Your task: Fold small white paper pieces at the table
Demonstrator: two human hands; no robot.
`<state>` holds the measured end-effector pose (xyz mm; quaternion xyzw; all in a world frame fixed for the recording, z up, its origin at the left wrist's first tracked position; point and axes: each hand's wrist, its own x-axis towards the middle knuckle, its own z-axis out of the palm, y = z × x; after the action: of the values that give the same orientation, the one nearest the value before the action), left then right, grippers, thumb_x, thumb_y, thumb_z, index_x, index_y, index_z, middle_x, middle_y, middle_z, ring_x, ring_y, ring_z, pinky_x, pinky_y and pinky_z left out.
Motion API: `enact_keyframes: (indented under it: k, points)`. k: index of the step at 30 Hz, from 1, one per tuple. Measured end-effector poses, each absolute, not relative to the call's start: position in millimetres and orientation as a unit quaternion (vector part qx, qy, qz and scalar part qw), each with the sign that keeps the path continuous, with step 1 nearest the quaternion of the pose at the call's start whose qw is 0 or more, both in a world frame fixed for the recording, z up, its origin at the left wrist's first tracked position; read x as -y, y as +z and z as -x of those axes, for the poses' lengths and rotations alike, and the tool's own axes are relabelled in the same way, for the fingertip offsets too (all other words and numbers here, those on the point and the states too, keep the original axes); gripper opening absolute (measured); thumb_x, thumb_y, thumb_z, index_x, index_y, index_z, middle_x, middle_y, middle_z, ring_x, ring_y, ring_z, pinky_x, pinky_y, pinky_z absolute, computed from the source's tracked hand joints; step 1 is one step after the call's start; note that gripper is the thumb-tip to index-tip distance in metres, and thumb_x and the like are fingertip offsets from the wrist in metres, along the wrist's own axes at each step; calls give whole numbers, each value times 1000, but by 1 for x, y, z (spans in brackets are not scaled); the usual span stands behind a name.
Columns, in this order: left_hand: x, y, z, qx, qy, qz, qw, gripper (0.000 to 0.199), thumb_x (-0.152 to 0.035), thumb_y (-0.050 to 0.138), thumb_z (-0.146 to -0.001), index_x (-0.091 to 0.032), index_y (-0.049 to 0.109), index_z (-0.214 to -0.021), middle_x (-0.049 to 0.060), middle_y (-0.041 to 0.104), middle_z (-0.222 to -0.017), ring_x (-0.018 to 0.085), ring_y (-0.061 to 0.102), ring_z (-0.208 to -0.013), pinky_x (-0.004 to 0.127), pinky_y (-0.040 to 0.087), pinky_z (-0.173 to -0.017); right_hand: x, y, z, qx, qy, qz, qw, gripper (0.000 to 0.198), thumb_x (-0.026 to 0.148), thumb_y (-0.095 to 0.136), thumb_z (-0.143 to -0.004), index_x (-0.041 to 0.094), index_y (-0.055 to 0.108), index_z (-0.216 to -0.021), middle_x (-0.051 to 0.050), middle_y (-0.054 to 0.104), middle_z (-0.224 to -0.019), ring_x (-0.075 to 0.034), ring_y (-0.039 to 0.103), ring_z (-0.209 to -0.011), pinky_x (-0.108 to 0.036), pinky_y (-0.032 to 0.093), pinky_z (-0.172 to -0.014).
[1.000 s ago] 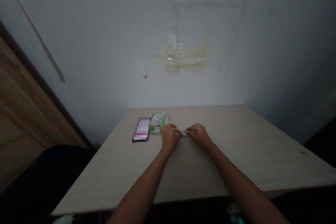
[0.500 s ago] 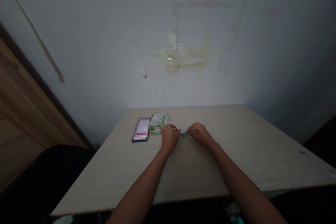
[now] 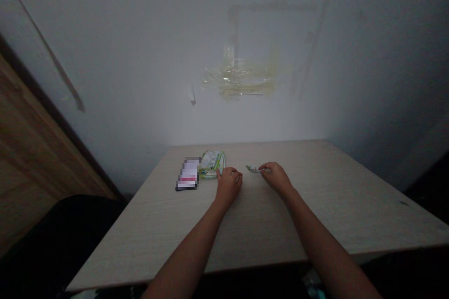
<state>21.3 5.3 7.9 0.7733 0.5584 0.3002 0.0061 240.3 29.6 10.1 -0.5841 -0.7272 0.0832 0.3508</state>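
My right hand [image 3: 276,176] pinches one end of a small green-and-white piece of wrapper [image 3: 252,168], just above the table. The other end of it points left, towards my left hand. Close to the table, my left hand [image 3: 229,184] has its fingers curled together; whatever they may hold is hidden. Just behind and left of that hand lies a flat green-and-white printed packet [image 3: 212,161]. My left fingers partly overlap its near right corner.
A phone [image 3: 188,174] with a blurred screen lies left of the packet on the pale wooden table [image 3: 266,233]. Behind the table rises a wall [image 3: 140,56] with peeling clear tape [image 3: 242,79]. A dark chair back [image 3: 66,233] stands at the left.
Both hands were on the small wrapper piece. My left hand has come off it, and my right hand has moved it slightly right and away from me.
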Motion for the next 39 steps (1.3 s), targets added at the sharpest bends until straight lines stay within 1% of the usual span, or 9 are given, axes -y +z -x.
enact_keyframes:
  k: [7, 11, 16, 19, 27, 33, 39]
  points:
    - [-4, 7, -20, -555, 297, -777, 15, 22, -28, 50, -92, -27, 70, -102, 6, 67, -107, 23, 55, -111, 64, 13, -112, -35, 7, -250, 634, 118, 665, 376, 25, 33, 58, -83, 20, 72, -98, -7, 73, -92, -18, 66, -82, -26, 44, -71]
    - [-4, 8, -21, -559, 292, -776, 13, 22, -28, 51, -91, -27, 70, -103, 6, 67, -106, 24, 56, -110, 66, 10, -112, -34, 10, -254, 619, 85, 691, 364, 23, 35, 57, -84, 21, 71, -96, -7, 72, -90, -18, 64, -79, -26, 41, -66]
    - [-3, 8, -21, -562, 289, -775, 12, 22, -28, 51, -91, -29, 70, -102, 5, 67, -105, 24, 56, -110, 67, 10, -112, -32, 10, -259, 629, -44, 714, 305, 21, 34, 56, -87, 21, 72, -91, -10, 69, -94, -21, 60, -88, -29, 39, -72]
    - [-3, 8, -21, -562, 288, -775, 18, 23, -28, 51, -91, -28, 70, -101, 5, 67, -105, 24, 56, -111, 67, 10, -112, -33, 8, -262, 626, -80, 726, 273, 20, 32, 57, -87, 21, 73, -91, -11, 67, -94, -23, 59, -90, -30, 39, -73]
    - [-2, 9, -21, -564, 279, -777, 36, 22, -28, 50, -91, -28, 70, -101, 5, 67, -107, 24, 55, -112, 67, 7, -112, -36, 6, -265, 620, -87, 743, 238, 19, 29, 58, -85, 21, 73, -93, -10, 66, -95, -22, 58, -90, -30, 38, -73]
    - [-3, 8, -21, -565, 281, -775, 31, 22, -28, 51, -91, -28, 71, -100, 5, 67, -105, 24, 55, -112, 67, 7, -112, -37, 3, -266, 622, -95, 738, 244, 21, 29, 58, -85, 21, 73, -97, -11, 66, -97, -22, 59, -89, -30, 38, -72]
    - [-1, 10, -22, -566, 273, -777, 36, 22, -29, 50, -91, -29, 70, -101, 5, 67, -106, 23, 55, -112, 66, 9, -112, -36, 3, -268, 617, -99, 739, 250, 19, 27, 57, -86, 21, 73, -94, -10, 67, -96, -21, 59, -89, -31, 38, -74]
